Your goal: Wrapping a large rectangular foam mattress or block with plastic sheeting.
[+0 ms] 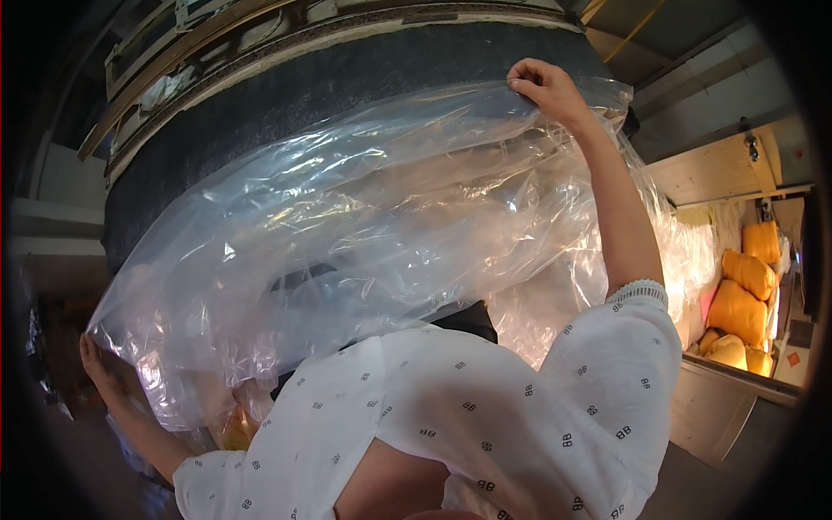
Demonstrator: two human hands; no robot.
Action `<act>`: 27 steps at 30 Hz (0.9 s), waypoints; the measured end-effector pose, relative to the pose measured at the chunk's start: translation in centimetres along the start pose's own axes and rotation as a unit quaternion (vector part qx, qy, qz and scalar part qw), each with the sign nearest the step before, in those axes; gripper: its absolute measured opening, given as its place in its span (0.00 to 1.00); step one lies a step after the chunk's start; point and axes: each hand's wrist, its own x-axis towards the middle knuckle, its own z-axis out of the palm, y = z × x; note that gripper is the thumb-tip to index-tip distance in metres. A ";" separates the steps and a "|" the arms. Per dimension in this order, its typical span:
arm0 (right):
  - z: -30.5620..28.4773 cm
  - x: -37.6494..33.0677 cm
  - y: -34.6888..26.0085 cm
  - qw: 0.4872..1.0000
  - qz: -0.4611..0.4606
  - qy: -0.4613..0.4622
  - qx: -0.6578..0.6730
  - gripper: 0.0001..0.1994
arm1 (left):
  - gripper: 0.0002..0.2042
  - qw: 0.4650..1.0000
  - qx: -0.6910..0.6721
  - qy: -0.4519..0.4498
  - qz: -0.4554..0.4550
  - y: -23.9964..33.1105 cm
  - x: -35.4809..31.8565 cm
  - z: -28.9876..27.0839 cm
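Observation:
A large sheet of clear plastic film point(321, 208) spreads in front of me, wrinkled and shiny, over a dark table surface point(251, 117). My right hand point(548, 89) is at the far right, its thumb and fingers pinched together on the film's far edge. Out at the left, my left hand point(94, 357) grips the film's left corner, its fingers partly hidden. Between the two hands the film's far edge runs in a long curve. The near part of the film hangs in loose folds toward my body.
A long metal and wooden frame point(260, 43) runs along the table's far side. At the right, a pale wooden board point(711, 169) stands beside more bunched film, with several orange bundles point(750, 277) behind it. A grey panel point(706, 412) lies at the lower right.

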 end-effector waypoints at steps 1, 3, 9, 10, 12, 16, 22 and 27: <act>-0.4 0.8 0.1 0.997 0.005 -0.068 0.031 0.08 | 0.16 0.998 -0.052 -0.023 -0.017 0.4 -0.8 0.9; -2.5 1.2 -0.6 0.999 -0.039 -0.009 0.017 0.09 | 0.11 0.975 -0.202 -0.081 -0.040 2.4 -1.5 6.2; -18.9 7.0 -1.6 0.921 -0.034 0.312 0.230 0.12 | 0.11 0.962 -0.256 -0.074 0.056 11.5 4.1 17.6; -22.4 8.3 0.4 0.899 -0.075 0.321 0.288 0.10 | 0.13 0.937 -0.346 -0.019 0.043 14.1 4.9 19.2; -21.2 10.3 2.0 0.938 -0.049 0.275 0.207 0.11 | 0.14 0.948 -0.307 0.062 -0.055 17.4 2.7 23.3; -12.0 9.5 15.6 0.928 -0.049 0.342 -0.137 0.10 | 0.14 0.943 0.176 0.086 0.268 5.7 5.7 35.0; -8.2 11.2 16.4 0.945 -0.030 0.325 -0.003 0.11 | 0.11 0.983 -0.025 0.081 0.165 5.4 6.5 37.7; -8.6 13.5 17.8 0.946 0.000 0.321 -0.053 0.13 | 0.11 0.989 -0.056 0.064 0.122 6.3 8.0 39.9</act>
